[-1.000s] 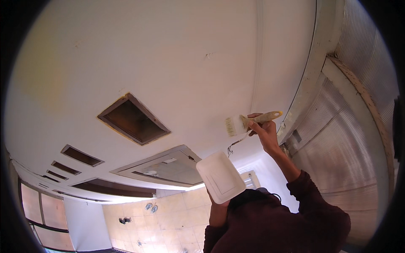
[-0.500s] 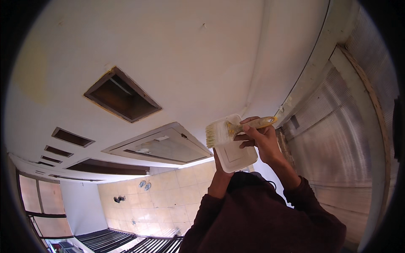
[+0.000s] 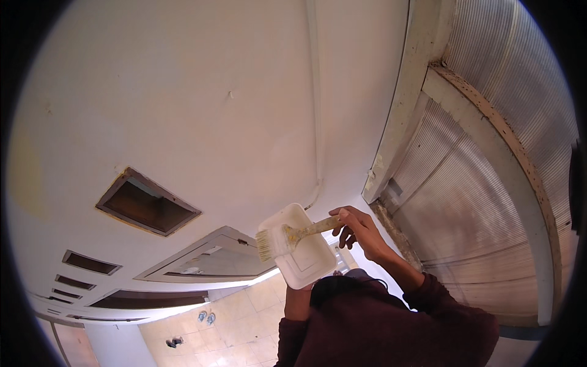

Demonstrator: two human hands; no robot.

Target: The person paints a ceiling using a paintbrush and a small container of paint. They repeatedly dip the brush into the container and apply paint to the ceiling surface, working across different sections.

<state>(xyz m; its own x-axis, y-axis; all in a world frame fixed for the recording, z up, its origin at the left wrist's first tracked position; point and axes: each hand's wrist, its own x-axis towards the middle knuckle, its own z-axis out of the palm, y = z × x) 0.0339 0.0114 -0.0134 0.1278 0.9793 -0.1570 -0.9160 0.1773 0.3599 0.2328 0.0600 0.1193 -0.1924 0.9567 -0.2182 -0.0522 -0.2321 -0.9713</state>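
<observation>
Two hands of yours work low, right of centre in the frame. Your right hand (image 3: pixel 362 232) pinches the brush (image 3: pixel 318 226) by its handle end, other fingers loosely curled. Brush lies across the white tray (image 3: pixel 309 262), bristles at the tray's left rim; can't tell if they touch. Your left hand (image 3: pixel 299 294) is at the tray's underside, mostly hidden; can't tell its fingers. Wall opening (image 3: pixel 147 205) left of centre, slippers (image 3: pixel 206 317) lower left, ribbed panel (image 3: pixel 471 214) right.
</observation>
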